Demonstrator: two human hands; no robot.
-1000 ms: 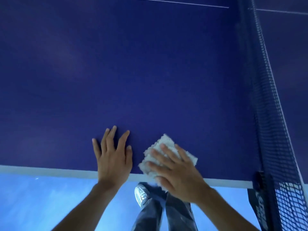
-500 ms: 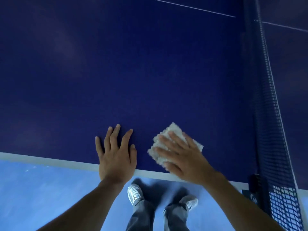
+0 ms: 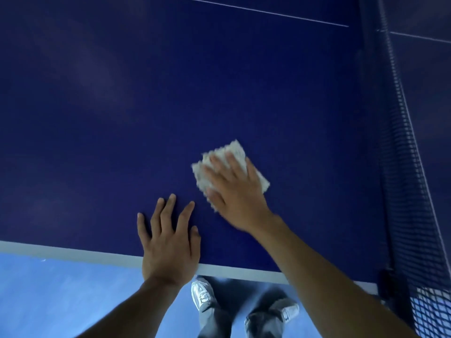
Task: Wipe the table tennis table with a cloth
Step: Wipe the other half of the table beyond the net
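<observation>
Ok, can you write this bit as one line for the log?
task: wipe table | right hand: presses cloth flat on table | left hand: flat on table near edge | net: right of cloth, apart

Dim blue cast, right hand point(image 3: 238, 198) blurred (motion)

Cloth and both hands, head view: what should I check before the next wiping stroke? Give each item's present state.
1. Cloth lies flat under the right hand, with the fingers straight on top: ok.
2. Left hand is flat on the table by its near edge, as a brace: ok.
3. Net stands apart from the cloth, to its right: ok.
4. No corner of the cloth is tucked under: cannot tell, the hand covers most of it.
5. Cloth is clean or damp enough: cannot tell.
</observation>
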